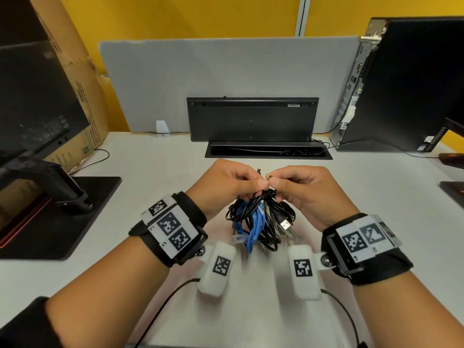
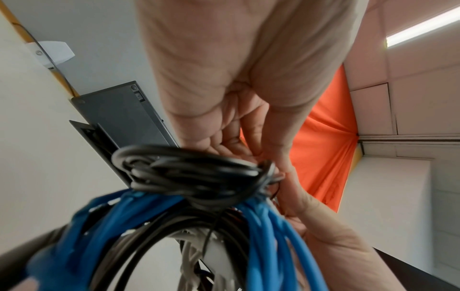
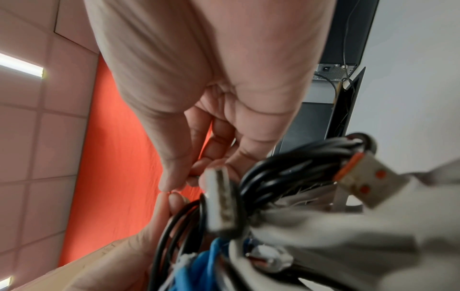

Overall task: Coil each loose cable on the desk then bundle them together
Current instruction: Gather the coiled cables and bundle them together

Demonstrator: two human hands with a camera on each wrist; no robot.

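A bundle of coiled cables [image 1: 258, 219] hangs over the desk between my hands: blue cable [image 1: 254, 228], black cables [image 1: 238, 212] and a grey one with a USB plug [image 1: 285, 224]. My left hand [image 1: 247, 183] grips the top of the bundle with curled fingers. My right hand [image 1: 275, 182] pinches a thin black tie end [image 1: 268, 177] at the bundle's top, fingertips meeting the left hand's. In the left wrist view the black coil [image 2: 189, 173] lies over the blue loops [image 2: 268, 232]. The right wrist view shows the USB plug [image 3: 221, 198] and black loops [image 3: 286, 173] close up and blurred.
The white desk [image 1: 150, 172] has a black cable-tray lid [image 1: 252, 119] standing open over its slot [image 1: 268, 149] straight ahead. A monitor base [image 1: 60, 214] and cardboard box [image 1: 82, 116] stand at left, a computer tower [image 1: 401, 84] at right. A grey partition [image 1: 226, 71] closes the back.
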